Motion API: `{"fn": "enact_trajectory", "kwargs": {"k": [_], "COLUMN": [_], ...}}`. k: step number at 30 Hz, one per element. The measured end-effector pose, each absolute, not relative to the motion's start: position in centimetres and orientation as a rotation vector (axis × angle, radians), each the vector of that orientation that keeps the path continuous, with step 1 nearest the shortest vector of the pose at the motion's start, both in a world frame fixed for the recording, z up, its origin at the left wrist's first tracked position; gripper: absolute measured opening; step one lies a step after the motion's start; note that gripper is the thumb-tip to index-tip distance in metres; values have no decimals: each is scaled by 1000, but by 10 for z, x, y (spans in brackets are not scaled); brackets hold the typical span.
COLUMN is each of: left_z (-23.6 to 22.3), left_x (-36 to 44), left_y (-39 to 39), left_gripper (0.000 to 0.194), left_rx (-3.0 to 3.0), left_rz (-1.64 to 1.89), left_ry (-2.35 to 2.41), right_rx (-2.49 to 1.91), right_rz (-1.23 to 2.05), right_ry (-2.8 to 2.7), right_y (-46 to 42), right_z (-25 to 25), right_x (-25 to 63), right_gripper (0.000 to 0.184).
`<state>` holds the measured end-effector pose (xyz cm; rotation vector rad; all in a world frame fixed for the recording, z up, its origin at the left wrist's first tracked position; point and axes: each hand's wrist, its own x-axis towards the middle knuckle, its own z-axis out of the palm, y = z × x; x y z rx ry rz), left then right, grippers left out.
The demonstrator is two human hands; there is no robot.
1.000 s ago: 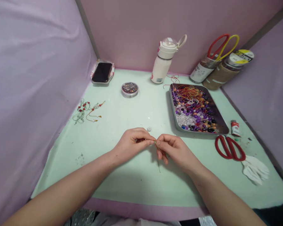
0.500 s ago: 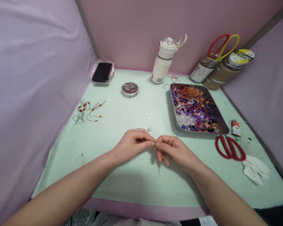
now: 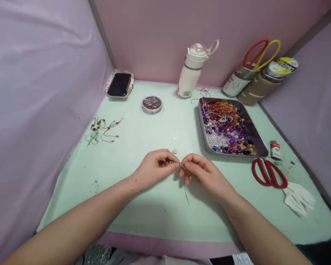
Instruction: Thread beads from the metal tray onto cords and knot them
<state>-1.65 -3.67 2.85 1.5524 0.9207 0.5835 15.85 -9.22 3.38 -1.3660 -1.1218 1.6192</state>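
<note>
Thumb and forefinger of my left hand (image 3: 158,163) pinch a thin olive-green cord (image 3: 186,194) over the middle of the table. Close beside it, my right hand (image 3: 200,170) also pinches the cord, its fingertips almost touching the left ones. One loose end of the cord dangles below the right fingers toward the tabletop. A small clear bead-like piece (image 3: 174,151) lies just beyond the hands. Whatever knot or loop sits between the fingertips is too small to make out.
A metal tray (image 3: 260,141) of beads and threads stands right, with a lighter (image 3: 275,150), red-handled scissors (image 3: 269,173) and a white glove (image 3: 299,198) beyond it. Behind are a bottle (image 3: 189,79), a round tin (image 3: 152,104) and a phone (image 3: 119,84). Beaded cords (image 3: 102,129) lie left.
Both hands have shifted slightly away from me and a little to the left. The right fingers have curled in, and the cord's hanging end has swung a bit to the right.
</note>
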Motion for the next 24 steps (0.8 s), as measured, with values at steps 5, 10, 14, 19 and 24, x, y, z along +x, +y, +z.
{"fn": "enact_trajectory", "kwargs": {"k": [5, 10, 14, 19, 24], "left_z": [28, 24, 21, 20, 21], "left_x": [-15, -15, -14, -14, -16], "left_y": [-36, -39, -41, -41, -40], "left_gripper": [10, 10, 13, 12, 12], "left_rx": [1550, 1738, 1909, 1935, 1933], "left_rz": [624, 698, 743, 758, 770], "left_ry": [980, 985, 961, 939, 930], "right_rx": [-1427, -1452, -1451, -1479, -1482], "right_rz": [1186, 704, 539, 534, 543], "right_ry": [-1352, -1534, -1629, -1647, -1651], "right_y": [-95, -98, -98, -98, -97], "right_z": [28, 22, 22, 21, 21], "right_x": [157, 153, 151, 150, 151], "right_gripper": [8, 5, 5, 10, 11]}}
